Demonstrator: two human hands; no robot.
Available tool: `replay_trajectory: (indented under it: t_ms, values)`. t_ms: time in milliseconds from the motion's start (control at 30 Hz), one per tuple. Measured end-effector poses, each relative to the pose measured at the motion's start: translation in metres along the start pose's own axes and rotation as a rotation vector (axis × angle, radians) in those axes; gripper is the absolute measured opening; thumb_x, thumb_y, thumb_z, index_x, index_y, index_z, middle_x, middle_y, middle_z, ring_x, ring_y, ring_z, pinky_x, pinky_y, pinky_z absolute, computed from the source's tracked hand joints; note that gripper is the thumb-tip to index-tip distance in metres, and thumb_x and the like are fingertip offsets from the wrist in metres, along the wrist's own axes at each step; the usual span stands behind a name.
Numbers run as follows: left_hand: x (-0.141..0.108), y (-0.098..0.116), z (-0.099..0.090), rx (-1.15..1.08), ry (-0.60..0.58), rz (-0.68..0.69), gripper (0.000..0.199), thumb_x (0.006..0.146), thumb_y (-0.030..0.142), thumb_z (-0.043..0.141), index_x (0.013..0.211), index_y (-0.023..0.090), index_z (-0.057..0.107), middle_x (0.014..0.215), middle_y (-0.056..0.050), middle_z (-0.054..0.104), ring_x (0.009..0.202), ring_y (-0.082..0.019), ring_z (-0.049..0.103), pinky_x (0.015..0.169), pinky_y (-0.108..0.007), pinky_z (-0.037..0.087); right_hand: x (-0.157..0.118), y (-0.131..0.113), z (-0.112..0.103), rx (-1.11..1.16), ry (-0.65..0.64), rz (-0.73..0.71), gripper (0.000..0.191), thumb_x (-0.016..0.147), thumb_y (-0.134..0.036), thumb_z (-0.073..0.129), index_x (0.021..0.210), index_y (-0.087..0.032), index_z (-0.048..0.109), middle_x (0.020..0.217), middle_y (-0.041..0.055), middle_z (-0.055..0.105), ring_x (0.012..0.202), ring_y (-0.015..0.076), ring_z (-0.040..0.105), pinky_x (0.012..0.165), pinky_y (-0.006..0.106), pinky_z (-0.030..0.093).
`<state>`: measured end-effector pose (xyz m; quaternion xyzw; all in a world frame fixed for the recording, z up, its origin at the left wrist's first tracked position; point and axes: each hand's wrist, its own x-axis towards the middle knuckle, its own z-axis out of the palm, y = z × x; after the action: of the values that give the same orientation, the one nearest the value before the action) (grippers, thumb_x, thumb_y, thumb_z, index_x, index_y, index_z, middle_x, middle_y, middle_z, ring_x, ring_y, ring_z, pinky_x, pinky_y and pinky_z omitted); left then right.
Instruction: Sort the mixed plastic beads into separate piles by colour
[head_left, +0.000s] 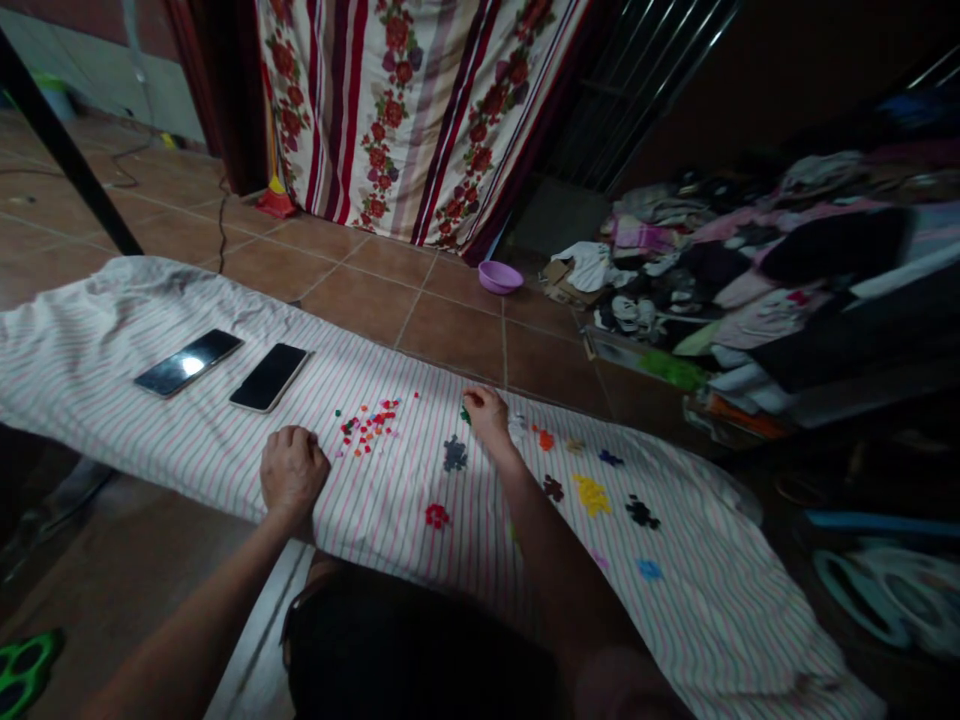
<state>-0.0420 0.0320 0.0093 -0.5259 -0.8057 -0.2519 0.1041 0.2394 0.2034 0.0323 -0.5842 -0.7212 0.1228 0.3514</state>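
My right hand is at the far side of the striped cloth, fingers pinched over a small dark green pile; what lies between the fingertips is too small to make out. My left hand rests curled on the cloth near the front edge, its fingertips hidden. Between the hands lie a scattered mix of small red, pink and orange pieces, a grey pile and a red pile. Right of my right forearm are single-colour piles, among them orange, maroon, yellow and black.
Two phones, one beside another, lie on the left of the striped cloth. Beyond the table are a tiled floor, a purple basin and a floral curtain. Heaped clothes fill the right side.
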Motion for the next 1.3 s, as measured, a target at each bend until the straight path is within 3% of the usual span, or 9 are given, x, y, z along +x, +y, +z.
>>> replay_trajectory:
  t_ms: [167,333,500,633,800,967,1133,1300]
  values:
    - [0.000,0.000,0.000,0.013,0.008,0.010,0.012,0.079,0.022,0.044,0.076,0.019,0.055,0.085,-0.010,0.058,0.086,-0.024,0.046,0.076,-0.037,0.038,0.019,0.041,-0.013,-0.136,-0.043,0.158,0.021,0.076,-0.014,0.052,0.086,-0.017,0.070,0.089,0.0070,0.070,0.083,0.0173,0.064,0.081,0.030,0.047]
    - [-0.001,0.000,-0.001,0.006,0.011,0.001,0.012,0.079,0.022,0.044,0.077,0.019,0.055,0.085,-0.010,0.058,0.086,-0.024,0.046,0.077,-0.037,0.038,0.018,0.050,-0.004,-0.116,-0.144,0.195,0.025,0.078,-0.012,0.049,0.090,-0.019,0.071,0.091,0.0053,0.072,0.086,0.0167,0.065,0.081,0.028,0.048]
    - [0.000,0.000,0.000,0.000,-0.005,-0.006,0.013,0.080,0.022,0.043,0.076,0.019,0.055,0.085,-0.010,0.057,0.087,-0.024,0.046,0.077,-0.037,0.038,0.016,0.047,-0.013,-0.116,-0.083,0.244,0.034,0.080,-0.009,0.042,0.096,-0.019,0.070,0.094,0.0065,0.072,0.088,0.0177,0.065,0.083,0.030,0.047]
    - [0.000,0.000,0.001,-0.014,-0.007,-0.010,0.012,0.079,0.020,0.044,0.077,0.019,0.056,0.084,-0.010,0.056,0.087,-0.024,0.046,0.078,-0.038,0.038,0.011,0.007,-0.005,-0.080,-0.008,0.069,0.029,0.082,-0.015,0.045,0.098,-0.020,0.069,0.100,0.0066,0.070,0.090,0.0184,0.063,0.084,0.030,0.046]
    - [0.001,0.000,0.001,-0.008,-0.009,-0.015,0.013,0.079,0.018,0.044,0.076,0.019,0.056,0.084,-0.010,0.055,0.086,-0.024,0.046,0.077,-0.038,0.037,-0.016,-0.087,0.044,0.088,-0.361,-0.342,0.022,0.084,-0.018,0.050,0.094,-0.022,0.069,0.093,0.0033,0.069,0.089,0.0153,0.061,0.084,0.026,0.045]
    - [0.001,-0.001,0.002,0.019,0.002,-0.002,0.016,0.083,0.019,0.040,0.076,0.019,0.055,0.083,-0.010,0.056,0.084,-0.024,0.045,0.076,-0.037,0.036,-0.037,-0.154,0.093,-0.087,-0.499,-0.424,0.020,0.086,-0.019,0.052,0.098,-0.022,0.069,0.098,0.0069,0.068,0.097,0.0188,0.057,0.087,0.030,0.043]
    - [0.001,-0.001,0.002,0.007,0.000,-0.001,0.014,0.082,0.019,0.042,0.077,0.019,0.055,0.082,-0.010,0.055,0.084,-0.024,0.046,0.076,-0.038,0.036,-0.037,-0.175,0.111,-0.235,-0.573,-0.387,0.015,0.084,-0.017,0.054,0.086,-0.022,0.069,0.093,0.0084,0.067,0.095,0.0205,0.057,0.083,0.030,0.044]
    - [0.000,-0.002,0.001,0.005,0.010,0.008,0.013,0.081,0.020,0.042,0.075,0.019,0.054,0.081,-0.009,0.055,0.084,-0.024,0.047,0.077,-0.037,0.036,-0.029,-0.157,0.103,-0.009,-0.463,-0.302,0.019,0.080,-0.016,0.053,0.092,-0.023,0.067,0.092,0.0029,0.066,0.087,0.0156,0.059,0.082,0.026,0.045]
